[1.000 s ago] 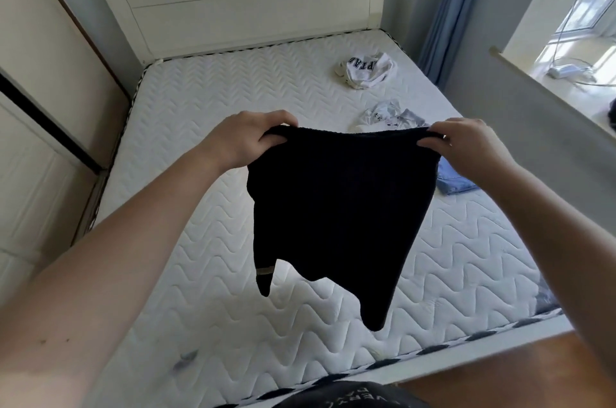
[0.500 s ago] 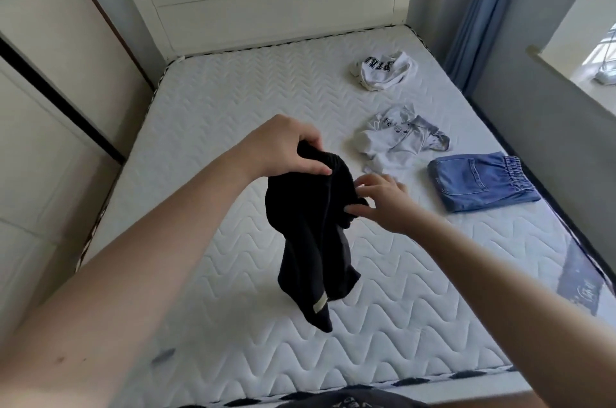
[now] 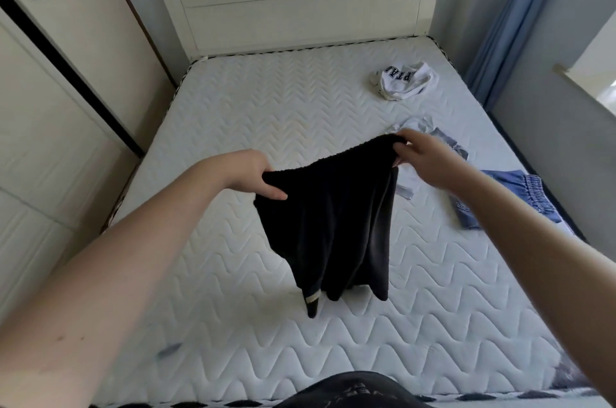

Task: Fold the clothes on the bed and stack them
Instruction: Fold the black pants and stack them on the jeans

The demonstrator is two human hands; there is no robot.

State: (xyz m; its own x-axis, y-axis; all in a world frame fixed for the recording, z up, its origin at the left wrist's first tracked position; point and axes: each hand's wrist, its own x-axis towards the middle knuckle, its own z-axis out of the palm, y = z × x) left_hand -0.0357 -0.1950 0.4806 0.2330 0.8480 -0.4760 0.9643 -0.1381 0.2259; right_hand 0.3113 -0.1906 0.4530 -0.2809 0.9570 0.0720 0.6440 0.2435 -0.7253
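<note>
Black shorts [image 3: 330, 224] are held up above the mattress [image 3: 233, 114], waistband gripped by left hand [image 3: 248, 176] and right hand [image 3: 425, 159]; folded jeans [image 3: 513, 197] lie right.

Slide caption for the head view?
Both hands, left and right, hold black shorts by the waistband above the mattress.
</note>
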